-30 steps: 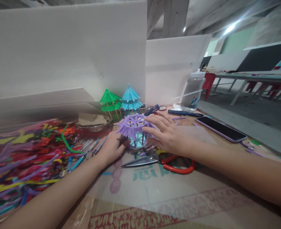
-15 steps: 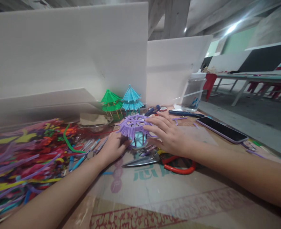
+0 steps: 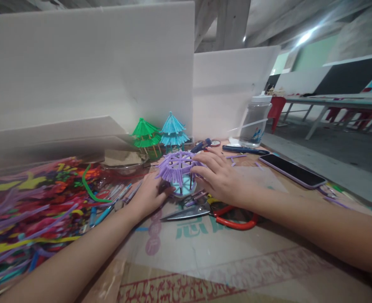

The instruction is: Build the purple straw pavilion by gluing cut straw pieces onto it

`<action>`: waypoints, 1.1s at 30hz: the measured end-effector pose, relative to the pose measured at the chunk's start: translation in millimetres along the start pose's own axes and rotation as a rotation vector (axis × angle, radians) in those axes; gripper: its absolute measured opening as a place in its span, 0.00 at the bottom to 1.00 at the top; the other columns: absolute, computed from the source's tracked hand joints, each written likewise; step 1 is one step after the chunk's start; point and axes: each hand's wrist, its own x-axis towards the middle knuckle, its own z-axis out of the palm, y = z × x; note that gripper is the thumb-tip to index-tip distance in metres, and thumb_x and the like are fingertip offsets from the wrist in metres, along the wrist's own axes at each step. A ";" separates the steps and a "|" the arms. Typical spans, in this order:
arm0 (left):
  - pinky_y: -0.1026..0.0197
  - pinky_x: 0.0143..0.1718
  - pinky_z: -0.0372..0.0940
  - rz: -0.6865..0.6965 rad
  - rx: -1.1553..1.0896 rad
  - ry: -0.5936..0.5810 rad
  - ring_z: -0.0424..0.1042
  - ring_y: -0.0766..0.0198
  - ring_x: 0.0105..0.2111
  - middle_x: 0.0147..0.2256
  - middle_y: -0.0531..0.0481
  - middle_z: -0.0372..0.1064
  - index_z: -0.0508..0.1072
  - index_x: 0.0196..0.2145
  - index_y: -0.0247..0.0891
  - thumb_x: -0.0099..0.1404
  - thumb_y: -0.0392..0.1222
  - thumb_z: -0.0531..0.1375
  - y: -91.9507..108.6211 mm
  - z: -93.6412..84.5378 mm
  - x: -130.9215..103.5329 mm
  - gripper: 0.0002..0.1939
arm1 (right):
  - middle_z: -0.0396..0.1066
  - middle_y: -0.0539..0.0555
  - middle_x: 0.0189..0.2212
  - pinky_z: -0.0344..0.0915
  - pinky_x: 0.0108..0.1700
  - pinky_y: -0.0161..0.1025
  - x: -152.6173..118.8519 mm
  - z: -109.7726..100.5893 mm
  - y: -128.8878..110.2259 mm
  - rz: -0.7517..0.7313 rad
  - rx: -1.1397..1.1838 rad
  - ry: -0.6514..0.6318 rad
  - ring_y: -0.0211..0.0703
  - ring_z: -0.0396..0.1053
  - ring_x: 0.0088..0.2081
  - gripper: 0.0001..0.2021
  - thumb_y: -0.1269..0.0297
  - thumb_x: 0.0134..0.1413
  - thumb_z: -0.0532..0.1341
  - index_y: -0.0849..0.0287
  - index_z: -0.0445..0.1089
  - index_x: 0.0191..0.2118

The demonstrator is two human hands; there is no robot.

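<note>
A small purple pavilion model (image 3: 169, 168), its roof made of fuzzy pipe-cleaner strips on dark posts, stands between my hands over a pale blue base (image 3: 182, 186). My left hand (image 3: 151, 194) grips it low on the left, thumb against the base edge and the other fingers partly hidden behind. At the right rim of the roof, my right hand (image 3: 219, 176) has its bent fingers on the purple strips; the fingertips are partly hidden. Just in front lie scissors (image 3: 236, 223) with red handles, blades pointing left. Green (image 3: 145, 131) and blue (image 3: 172, 128) pavilion models stand behind.
Colourful pipe cleaners (image 3: 30, 210) heap up on the left. A phone (image 3: 293, 170), a dark blue pen-like tool (image 3: 245, 150) and a water bottle (image 3: 255, 122) are on the right. White boards (image 3: 87, 63) stand along the back.
The purple pavilion has turned slightly, its posts now showing in different places. My right fingers have shifted a little along the roof rim, while my left hand stays at the base.
</note>
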 end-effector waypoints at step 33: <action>0.54 0.42 0.66 -0.355 -0.071 -0.018 0.73 0.52 0.40 0.38 0.44 0.73 0.70 0.39 0.38 0.65 0.48 0.56 -10.4 4.3 3.2 0.11 | 0.70 0.61 0.51 0.62 0.56 0.52 -49.1 35.7 103.1 0.713 0.291 -0.231 0.56 0.67 0.54 0.19 0.64 0.54 0.61 0.57 0.68 0.52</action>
